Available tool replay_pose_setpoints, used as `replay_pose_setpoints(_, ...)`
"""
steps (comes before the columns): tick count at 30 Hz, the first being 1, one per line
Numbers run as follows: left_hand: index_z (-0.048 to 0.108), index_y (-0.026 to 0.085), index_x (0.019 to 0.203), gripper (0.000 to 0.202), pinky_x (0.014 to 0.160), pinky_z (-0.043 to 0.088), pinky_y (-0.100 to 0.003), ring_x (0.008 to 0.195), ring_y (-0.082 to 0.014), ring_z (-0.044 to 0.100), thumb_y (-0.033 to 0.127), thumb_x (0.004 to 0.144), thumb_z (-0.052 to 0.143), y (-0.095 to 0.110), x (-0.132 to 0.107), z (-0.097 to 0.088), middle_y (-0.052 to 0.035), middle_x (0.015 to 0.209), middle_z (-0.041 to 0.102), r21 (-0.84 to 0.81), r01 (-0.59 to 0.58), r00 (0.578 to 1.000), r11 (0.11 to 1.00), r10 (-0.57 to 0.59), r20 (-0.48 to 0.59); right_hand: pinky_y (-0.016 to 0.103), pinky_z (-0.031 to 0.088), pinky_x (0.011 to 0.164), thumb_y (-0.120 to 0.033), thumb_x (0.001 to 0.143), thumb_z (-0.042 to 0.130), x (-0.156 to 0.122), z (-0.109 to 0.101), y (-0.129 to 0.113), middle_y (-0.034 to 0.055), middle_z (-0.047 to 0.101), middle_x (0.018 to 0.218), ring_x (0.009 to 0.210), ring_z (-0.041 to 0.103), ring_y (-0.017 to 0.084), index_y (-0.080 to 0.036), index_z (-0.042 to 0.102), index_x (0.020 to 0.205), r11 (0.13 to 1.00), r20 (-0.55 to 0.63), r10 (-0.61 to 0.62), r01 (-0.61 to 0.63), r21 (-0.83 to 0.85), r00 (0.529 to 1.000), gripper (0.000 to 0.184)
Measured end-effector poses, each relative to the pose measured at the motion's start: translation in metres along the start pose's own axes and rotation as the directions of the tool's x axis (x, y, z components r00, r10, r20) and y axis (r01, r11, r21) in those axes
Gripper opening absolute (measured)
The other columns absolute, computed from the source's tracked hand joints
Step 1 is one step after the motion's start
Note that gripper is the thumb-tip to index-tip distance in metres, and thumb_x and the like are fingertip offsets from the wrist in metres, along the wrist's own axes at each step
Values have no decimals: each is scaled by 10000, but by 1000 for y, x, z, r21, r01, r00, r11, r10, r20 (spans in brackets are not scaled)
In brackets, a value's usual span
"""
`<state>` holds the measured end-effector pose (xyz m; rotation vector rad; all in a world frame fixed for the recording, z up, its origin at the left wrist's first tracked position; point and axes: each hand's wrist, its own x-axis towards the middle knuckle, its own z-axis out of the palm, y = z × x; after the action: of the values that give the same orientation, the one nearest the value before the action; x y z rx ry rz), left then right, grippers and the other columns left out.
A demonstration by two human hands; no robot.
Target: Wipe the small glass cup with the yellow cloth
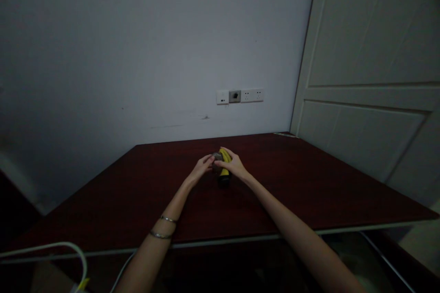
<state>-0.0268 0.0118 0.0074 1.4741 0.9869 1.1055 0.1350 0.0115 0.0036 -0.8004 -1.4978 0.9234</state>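
Note:
Over the middle of the dark red table, both hands come together around a small yellow-and-black object. My right hand is closed on its yellow part from the right, with the thumb reaching across to the left. A black end points down toward me. Against its left side is a greyish-brown rounded piece, partly covered by fingers. My left hand pinches that piece from the left, fingertips close to the right thumb. In the dim light I cannot tell what either piece is, or whether they are joined.
The dark red tabletop reaches back to a pale wall with a row of sockets. A white panelled door stands along the right. A white cable loops over the front left edge.

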Motion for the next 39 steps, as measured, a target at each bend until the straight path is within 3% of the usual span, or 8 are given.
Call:
replay_pose_setpoints(7,549,113,1058,665,822,451,-312,944,-211,580,365,486,777,-7,4,7,-121,1100,595,-40,-144,984,989,147,95,396,374,975,-405,577,721,2,0,6,125,534,1207,1097,514,247,-162,442,1249,996,-42,-40,37,-80,998,767)
replay_pose_setpoints(11,552,98,1029,624,844,453,-305,944,-199,585,272,478,787,-10,5,10,-109,1074,607,-39,-166,983,985,169,79,421,347,994,-399,598,712,1,-3,11,130,496,1253,1135,484,258,-187,429,1265,985,-12,-100,97,-144,995,755)
replay_pose_setpoints(16,528,109,1062,623,839,465,-316,930,-199,592,235,505,777,-5,0,13,-101,1050,615,42,-222,974,974,220,58,394,322,1016,-381,676,658,-2,-9,2,88,472,1286,1174,452,230,-228,446,1253,963,120,-222,237,-129,968,633)
replay_pose_setpoints(23,437,120,1153,762,848,471,-337,985,-222,562,230,484,783,-10,1,13,-106,1106,561,101,-273,960,957,278,-37,363,330,1021,-406,800,511,-4,1,-6,68,529,1246,1167,469,193,-227,588,1116,920,28,-370,370,-132,929,372)
replay_pose_setpoints(26,399,129,1184,792,860,470,-331,1050,-230,525,213,493,777,-13,0,15,-116,1168,512,70,-288,956,955,291,-27,362,334,1022,-426,806,492,-2,3,0,78,544,1230,1161,479,197,-200,590,1116,940,-43,-330,324,-107,943,396)
replay_pose_setpoints(30,378,145,1215,820,872,466,-332,1085,-239,504,176,495,769,-13,-3,19,-128,1231,468,50,-284,959,958,284,5,397,392,974,-472,781,501,2,2,8,75,586,1177,1096,534,223,-188,589,1115,986,-133,-165,161,-40,977,447)
replay_pose_setpoints(32,369,150,1231,846,884,458,-342,1091,-243,501,169,487,771,-12,-3,20,-131,1244,459,48,-280,960,959,281,1,410,405,960,-475,777,503,1,3,8,73,591,1170,1081,544,227,-193,589,1115,990,-156,-139,139,-12,978,448)
replay_pose_setpoints(39,373,136,1251,888,921,423,-366,1091,-250,505,200,467,786,-15,2,15,-135,1216,502,85,-260,964,962,264,-31,411,326,1030,-371,792,529,-12,10,-3,31,572,1197,1160,479,201,-259,621,1063,915,-43,-385,375,-150,922,308)
